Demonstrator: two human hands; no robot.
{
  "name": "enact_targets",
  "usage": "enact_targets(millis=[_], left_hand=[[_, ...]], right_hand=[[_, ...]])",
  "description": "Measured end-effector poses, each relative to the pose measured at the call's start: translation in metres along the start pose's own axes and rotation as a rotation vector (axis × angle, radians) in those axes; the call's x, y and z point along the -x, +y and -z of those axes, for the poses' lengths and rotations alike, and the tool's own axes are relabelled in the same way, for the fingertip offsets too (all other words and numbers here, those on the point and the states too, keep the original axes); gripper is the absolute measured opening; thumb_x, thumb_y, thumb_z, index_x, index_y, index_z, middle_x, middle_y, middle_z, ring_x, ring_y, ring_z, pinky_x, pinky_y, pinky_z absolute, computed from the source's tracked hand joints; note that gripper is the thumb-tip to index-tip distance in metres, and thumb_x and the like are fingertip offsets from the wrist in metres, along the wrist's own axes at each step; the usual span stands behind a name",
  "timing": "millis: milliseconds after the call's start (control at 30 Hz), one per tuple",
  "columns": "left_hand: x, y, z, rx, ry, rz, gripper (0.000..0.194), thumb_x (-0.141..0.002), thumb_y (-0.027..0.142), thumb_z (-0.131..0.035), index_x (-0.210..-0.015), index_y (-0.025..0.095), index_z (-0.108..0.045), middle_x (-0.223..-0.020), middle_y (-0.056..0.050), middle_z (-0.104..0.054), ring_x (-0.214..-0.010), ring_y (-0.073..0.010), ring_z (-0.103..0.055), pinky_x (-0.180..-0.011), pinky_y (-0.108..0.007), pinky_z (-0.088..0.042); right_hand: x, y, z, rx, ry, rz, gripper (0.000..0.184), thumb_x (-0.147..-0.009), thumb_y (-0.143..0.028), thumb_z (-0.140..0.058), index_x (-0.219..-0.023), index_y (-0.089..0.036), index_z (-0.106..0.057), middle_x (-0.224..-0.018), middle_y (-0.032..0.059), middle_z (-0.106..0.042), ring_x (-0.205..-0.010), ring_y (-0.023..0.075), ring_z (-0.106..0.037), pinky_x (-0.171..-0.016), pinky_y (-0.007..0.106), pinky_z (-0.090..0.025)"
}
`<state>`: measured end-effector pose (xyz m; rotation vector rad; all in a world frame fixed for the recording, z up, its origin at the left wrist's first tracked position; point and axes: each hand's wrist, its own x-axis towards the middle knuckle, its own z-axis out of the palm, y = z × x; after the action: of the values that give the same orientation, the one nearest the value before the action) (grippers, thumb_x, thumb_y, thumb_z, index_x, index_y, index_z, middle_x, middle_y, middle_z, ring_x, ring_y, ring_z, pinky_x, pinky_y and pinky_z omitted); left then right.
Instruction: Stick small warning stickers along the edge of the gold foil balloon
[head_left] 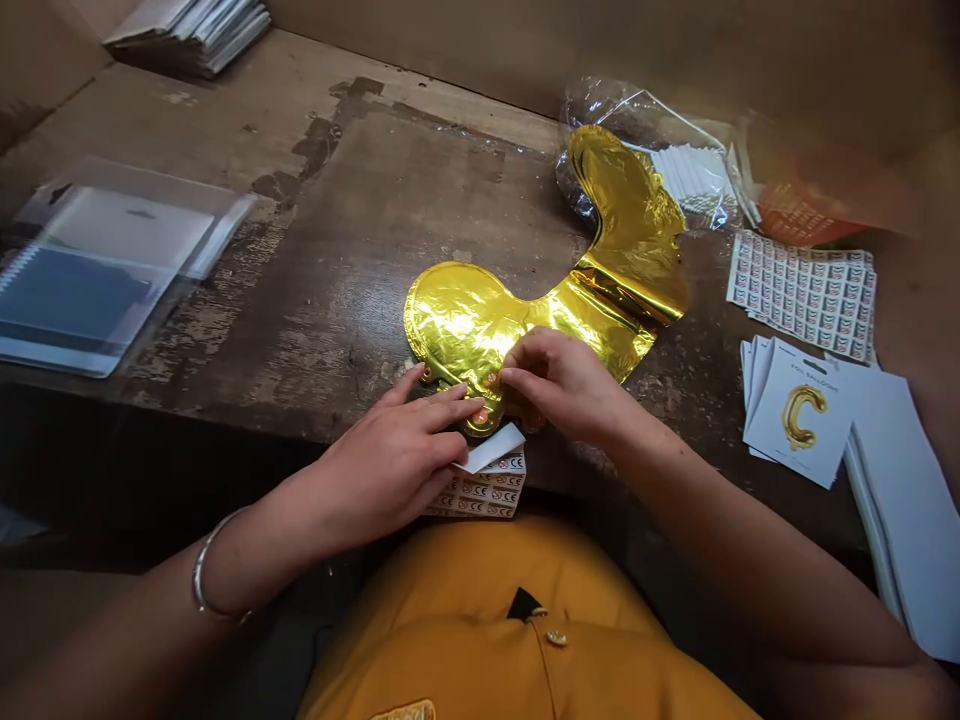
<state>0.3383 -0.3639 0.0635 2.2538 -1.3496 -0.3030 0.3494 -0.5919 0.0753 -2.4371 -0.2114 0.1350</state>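
Note:
A crumpled gold foil balloon (465, 325) lies flat on the table, curving up and to the right. My right hand (559, 385) pinches its lower edge near the neck. My left hand (390, 460) rests on the same edge from the left, fingertips close to my right fingers. A white label strip (491, 448) sticks out beside my left fingers, and I cannot tell whether they grip it. Beneath it lies a small stack of printed warning labels (480, 495), partly covered by my left hand.
The worn wooden table (360, 230) holds clear sleeves (97, 265) at left and papers (187, 35) at the back. A bag of white sticks (694, 175) lies behind the balloon. At right are a label sheet (802, 290) and "C" balloon cards (799, 410).

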Motion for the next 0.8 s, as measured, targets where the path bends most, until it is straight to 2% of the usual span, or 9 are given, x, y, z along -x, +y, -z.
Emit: enact_targets(millis=[100, 300, 800], left_hand=[[0.001, 0.001, -0.001, 0.012, 0.012, 0.0, 0.02, -0.09, 0.018, -0.047, -0.093, 0.022, -0.066, -0.139, -0.007, -0.055, -0.133, -0.0238, -0.046, -0.117, -0.056, -0.01], [0.001, 0.001, -0.001, 0.031, 0.024, -0.011, 0.019, -0.089, 0.017, -0.047, -0.092, 0.022, -0.066, -0.139, -0.007, -0.055, -0.132, -0.0223, -0.047, -0.117, -0.055, -0.008], [0.0, 0.001, 0.0, 0.049, 0.024, -0.02, 0.021, -0.087, 0.014, -0.048, -0.094, 0.022, -0.066, -0.14, -0.006, -0.054, -0.133, -0.0235, -0.046, -0.117, -0.056, -0.007]], right_hand=[[0.001, -0.001, 0.002, -0.03, -0.01, 0.014, 0.015, -0.083, -0.02, -0.061, -0.068, -0.019, -0.062, -0.069, 0.0011, -0.06, -0.066, 0.0136, -0.055, -0.061, 0.028, -0.043], [0.003, -0.009, -0.001, -0.022, -0.076, -0.009, 0.01, -0.081, -0.017, -0.062, -0.071, -0.018, -0.065, -0.075, 0.0014, -0.061, -0.067, 0.012, -0.054, -0.061, 0.026, -0.042], [0.004, -0.009, -0.008, 0.047, -0.042, 0.0, 0.011, -0.08, -0.016, -0.062, -0.069, -0.019, -0.064, -0.076, 0.0025, -0.062, -0.078, 0.0161, -0.056, -0.072, 0.031, -0.044]])
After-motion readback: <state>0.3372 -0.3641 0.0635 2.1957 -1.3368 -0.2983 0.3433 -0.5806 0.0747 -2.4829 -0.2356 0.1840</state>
